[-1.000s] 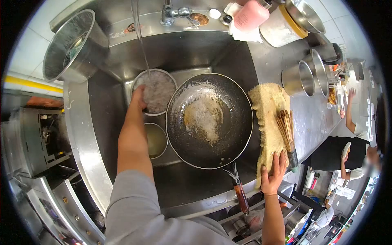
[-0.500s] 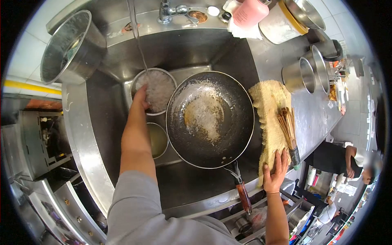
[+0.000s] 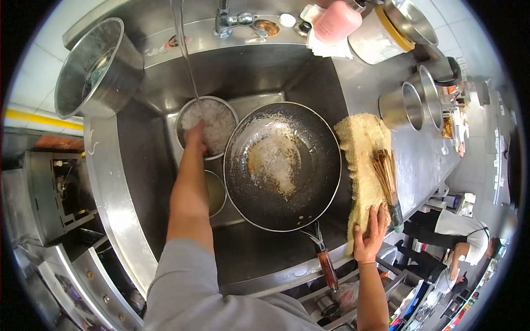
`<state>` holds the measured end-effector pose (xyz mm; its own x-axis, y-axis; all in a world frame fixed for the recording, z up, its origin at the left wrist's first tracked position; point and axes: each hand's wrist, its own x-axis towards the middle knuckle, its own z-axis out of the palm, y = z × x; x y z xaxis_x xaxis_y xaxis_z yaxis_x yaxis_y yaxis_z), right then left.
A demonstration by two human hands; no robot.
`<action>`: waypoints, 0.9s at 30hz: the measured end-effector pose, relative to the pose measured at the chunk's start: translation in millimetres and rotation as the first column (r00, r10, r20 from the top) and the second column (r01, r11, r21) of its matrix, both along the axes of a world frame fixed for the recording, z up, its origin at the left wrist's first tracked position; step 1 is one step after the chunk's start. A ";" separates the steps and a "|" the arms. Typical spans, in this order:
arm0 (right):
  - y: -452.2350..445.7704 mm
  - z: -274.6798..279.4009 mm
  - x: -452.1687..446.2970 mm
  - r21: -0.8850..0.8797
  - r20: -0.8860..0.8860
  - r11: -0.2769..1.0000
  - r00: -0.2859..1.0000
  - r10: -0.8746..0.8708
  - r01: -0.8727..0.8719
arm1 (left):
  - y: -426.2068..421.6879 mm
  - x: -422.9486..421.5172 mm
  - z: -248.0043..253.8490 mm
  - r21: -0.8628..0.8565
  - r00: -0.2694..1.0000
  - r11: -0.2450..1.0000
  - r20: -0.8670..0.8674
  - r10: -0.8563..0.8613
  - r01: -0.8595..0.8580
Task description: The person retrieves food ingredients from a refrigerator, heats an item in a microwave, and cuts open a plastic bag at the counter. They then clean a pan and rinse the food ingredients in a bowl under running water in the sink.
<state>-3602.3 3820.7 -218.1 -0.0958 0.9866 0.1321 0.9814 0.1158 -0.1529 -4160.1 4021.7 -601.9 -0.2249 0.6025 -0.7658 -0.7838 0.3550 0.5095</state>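
My left hand [image 3: 196, 138] reaches into a round metal bowl [image 3: 179, 132] at the back left of the sink. Frothy, rippling water hides its fingers. A stream of water [image 3: 187, 60] falls into this bowl. Below it, partly behind my forearm, stands a second container [image 3: 216, 193] holding cloudy liquid. A large dark frying pan [image 3: 314, 182] with a wet, whitish patch in its middle lies across the sink, its wooden handle [image 3: 327, 270] toward me. My right hand [image 3: 371, 237] rests with spread fingers on a yellowish cloth [image 3: 361, 143], beside a bundled-stick brush [image 3: 388, 176].
A tall metal pot [image 3: 91, 71] stands at the sink's back left corner. Behind the sink are a tap [image 3: 223, 22], a pink bottle [image 3: 339, 22] and a white tub [image 3: 372, 38]. Metal pots [image 3: 397, 105] stand on the right counter. Other people [image 3: 458, 231] are at far right.
My left hand has shifted slightly within the bowl, toward its middle. My right hand stays on the cloth. The people at far right have changed position.
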 end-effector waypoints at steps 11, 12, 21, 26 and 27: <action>0.4 0.2 -0.1 -0.010 0.012 1.000 1.000 -0.015 0.015 | 4.7 8.4 110.0 -0.419 0.245 0.812 -0.807 -0.538 0.405; 0.8 -0.2 -0.6 -0.010 0.011 1.000 1.000 -0.013 0.013 | 7.3 14.3 117.5 -0.447 0.092 0.797 -0.848 -0.523 0.406; -0.5 -1.1 1.2 -0.012 0.010 1.000 1.000 -0.021 0.021 | 24.8 63.0 130.5 -0.801 -0.224 0.481 -0.573 -0.789 0.356; 0.2 3.5 -1.7 0.008 0.008 1.000 1.000 -0.018 0.018 | 56.3 22.4 56.9 -0.846 -0.427 0.324 -0.502 -0.753 0.424; 0.4 4.8 -1.3 0.009 0.009 1.000 1.000 -0.017 0.017 | 56.2 22.7 96.5 -0.859 -0.374 0.257 -0.437 -0.818 0.442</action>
